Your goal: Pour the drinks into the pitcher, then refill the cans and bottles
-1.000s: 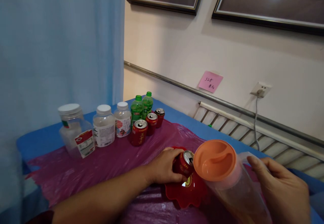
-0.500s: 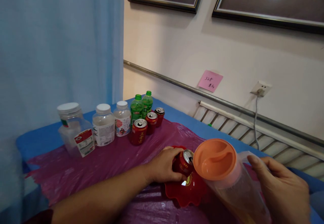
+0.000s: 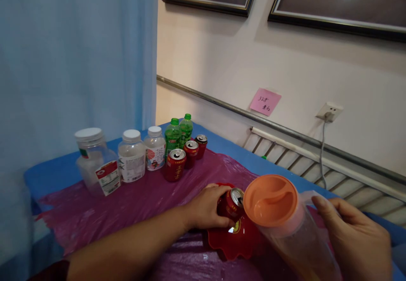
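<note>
My left hand is wrapped round a red drink can, which tilts to the right over a red scalloped dish. With my right hand I grip the handle of a translucent pitcher with an orange lid. The pitcher leans left, its lid right beside the can's open top. Some pale brown liquid shows low in the pitcher. Whether liquid runs between pitcher and can, I cannot tell.
Purple plastic sheeting covers part of the blue table. Behind stand a large clear jar, two white-capped bottles, two green bottles and three red cans. A radiator lines the wall.
The view has shifted very slightly, so everything appears a little further right. Both hands keep their hold, and the can and pitcher stay in the same position relative to each other.
</note>
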Demonstrator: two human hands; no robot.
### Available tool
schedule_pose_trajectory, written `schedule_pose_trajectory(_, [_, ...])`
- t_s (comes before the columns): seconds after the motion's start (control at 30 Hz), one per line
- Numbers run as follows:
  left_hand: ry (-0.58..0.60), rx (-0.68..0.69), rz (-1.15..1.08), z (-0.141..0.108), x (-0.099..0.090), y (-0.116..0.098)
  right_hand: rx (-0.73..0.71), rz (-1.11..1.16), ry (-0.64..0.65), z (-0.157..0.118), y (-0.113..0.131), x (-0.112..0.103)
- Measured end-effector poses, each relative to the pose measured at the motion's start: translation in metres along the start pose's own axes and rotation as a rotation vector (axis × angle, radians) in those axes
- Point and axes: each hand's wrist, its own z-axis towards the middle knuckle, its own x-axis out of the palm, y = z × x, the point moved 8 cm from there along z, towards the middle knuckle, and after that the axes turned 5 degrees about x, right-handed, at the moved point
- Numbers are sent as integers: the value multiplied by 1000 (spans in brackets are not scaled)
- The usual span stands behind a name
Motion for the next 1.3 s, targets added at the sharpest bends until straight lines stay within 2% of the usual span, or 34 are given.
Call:
schedule_pose_trajectory(0.73, [6,11,-11,0,-1,-2,-18,54,18,3,-1,3])
schedule_pose_trajectory(0.97, [-21,-33,-38,-1,-3,5,-10,254,51,18,-19,21])
schedule_pose_trajectory(1.1, [-56,-79,-52,-3,-7,10,39,460,65,27,-31,38])
schedule_pose_trajectory(1.3, [-68,-106,-53,-4,-10,15,54,668,96,38,-24,54])
